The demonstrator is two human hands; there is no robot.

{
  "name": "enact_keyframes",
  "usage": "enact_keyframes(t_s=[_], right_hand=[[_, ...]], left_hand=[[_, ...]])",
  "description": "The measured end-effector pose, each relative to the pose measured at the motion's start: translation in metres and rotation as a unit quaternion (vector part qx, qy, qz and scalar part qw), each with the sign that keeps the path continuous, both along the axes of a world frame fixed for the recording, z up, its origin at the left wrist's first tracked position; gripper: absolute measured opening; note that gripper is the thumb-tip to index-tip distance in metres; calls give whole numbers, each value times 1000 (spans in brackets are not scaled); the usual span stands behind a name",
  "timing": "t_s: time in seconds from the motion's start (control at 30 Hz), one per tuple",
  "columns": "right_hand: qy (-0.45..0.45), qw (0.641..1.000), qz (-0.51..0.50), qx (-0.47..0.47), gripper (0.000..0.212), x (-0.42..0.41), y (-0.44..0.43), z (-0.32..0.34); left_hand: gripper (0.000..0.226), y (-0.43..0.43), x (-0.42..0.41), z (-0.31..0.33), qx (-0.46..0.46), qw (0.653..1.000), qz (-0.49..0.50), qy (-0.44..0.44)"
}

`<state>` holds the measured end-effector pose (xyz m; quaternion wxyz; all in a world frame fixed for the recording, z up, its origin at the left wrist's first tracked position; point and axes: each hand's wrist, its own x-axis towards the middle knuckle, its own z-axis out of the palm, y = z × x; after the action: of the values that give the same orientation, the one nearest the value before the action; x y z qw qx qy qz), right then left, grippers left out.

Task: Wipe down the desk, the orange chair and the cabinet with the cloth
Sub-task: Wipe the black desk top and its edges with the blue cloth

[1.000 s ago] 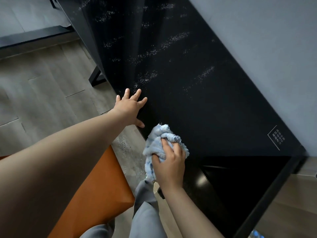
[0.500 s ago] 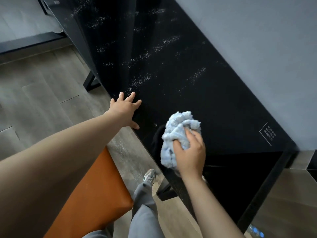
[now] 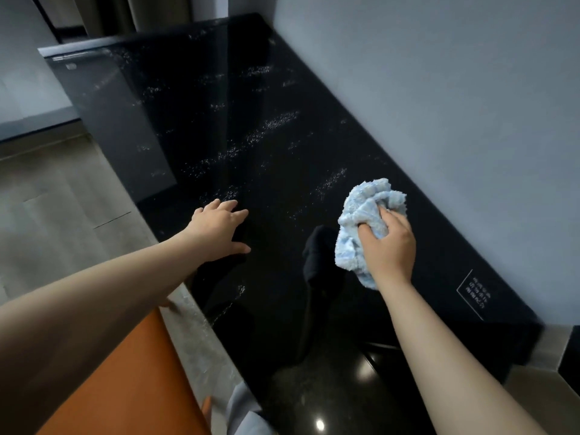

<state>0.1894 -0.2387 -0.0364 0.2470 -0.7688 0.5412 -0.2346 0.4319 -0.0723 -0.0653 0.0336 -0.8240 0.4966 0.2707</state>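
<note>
A glossy black desk [image 3: 276,171] runs from lower right to upper left along a grey wall, with streaks of white specks across its top. My right hand [image 3: 387,246] grips a crumpled light blue cloth [image 3: 364,211] over the desk's right part, near the wall. My left hand [image 3: 219,226] rests flat near the desk's front edge with its fingers spread. The orange chair [image 3: 125,381] shows at the lower left, below my left forearm. No cabinet can be made out.
The grey wall [image 3: 439,105] borders the desk's far side. Wood-look floor [image 3: 56,196] lies left of the desk. A white printed label [image 3: 477,293] sits on the desk's right end. My grey trouser leg [image 3: 248,419] is at the bottom.
My right hand has carried the cloth from the desk's front edge further onto the top, toward the wall. My view has tilted up and now shows the desk's far end. My left hand stays planted.
</note>
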Motion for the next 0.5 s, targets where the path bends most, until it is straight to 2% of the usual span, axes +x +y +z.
enact_keyframes(t_s=[0.3, 0.5], right_hand=[[34, 999, 26, -16, 38, 20, -146, -1], [68, 997, 45, 8, 48, 39, -211, -18]], left_hand=[[110, -77, -3, -19, -7, 1000, -17, -12], [118, -96, 1, -39, 18, 998, -10, -51]])
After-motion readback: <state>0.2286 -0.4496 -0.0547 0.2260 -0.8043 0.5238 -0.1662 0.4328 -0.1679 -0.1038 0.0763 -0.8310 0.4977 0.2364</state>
